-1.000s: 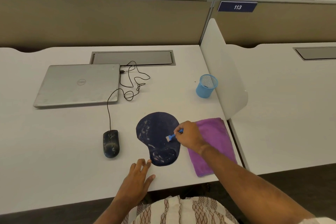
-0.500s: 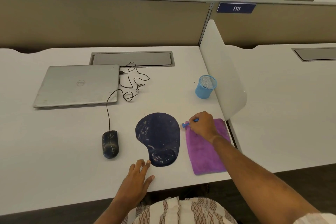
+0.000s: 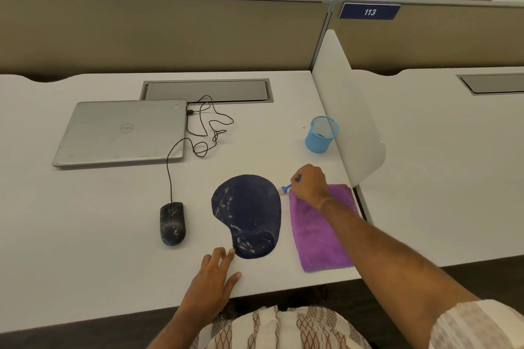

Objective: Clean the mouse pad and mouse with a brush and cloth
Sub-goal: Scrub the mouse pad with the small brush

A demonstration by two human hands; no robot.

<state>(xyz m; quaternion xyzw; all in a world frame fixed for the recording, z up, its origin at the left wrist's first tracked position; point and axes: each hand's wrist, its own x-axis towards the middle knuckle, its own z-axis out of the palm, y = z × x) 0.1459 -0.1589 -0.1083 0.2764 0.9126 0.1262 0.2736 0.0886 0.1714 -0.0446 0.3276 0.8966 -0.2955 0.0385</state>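
A dark blue mouse pad (image 3: 247, 214) with pale smudges lies on the white desk (image 3: 85, 235). Left of it sits a black wired mouse (image 3: 172, 223), also flecked with dust. A purple cloth (image 3: 320, 235) lies flat to the right of the pad. My right hand (image 3: 310, 183) grips a small blue brush (image 3: 287, 187) at the cloth's far left corner, its tip pointing left, just off the pad's right edge. My left hand (image 3: 212, 278) rests flat on the desk, fingertips next to the pad's near edge.
A shut silver laptop (image 3: 122, 132) lies at the back left, with the mouse cable (image 3: 204, 127) looped beside it. A blue mesh cup (image 3: 321, 134) stands near the white divider (image 3: 348, 110). The desk's front edge is close to my left wrist.
My right hand has carried the brush off the mouse pad, to the right and away, onto the cloth's far corner. My left hand has stayed in place.
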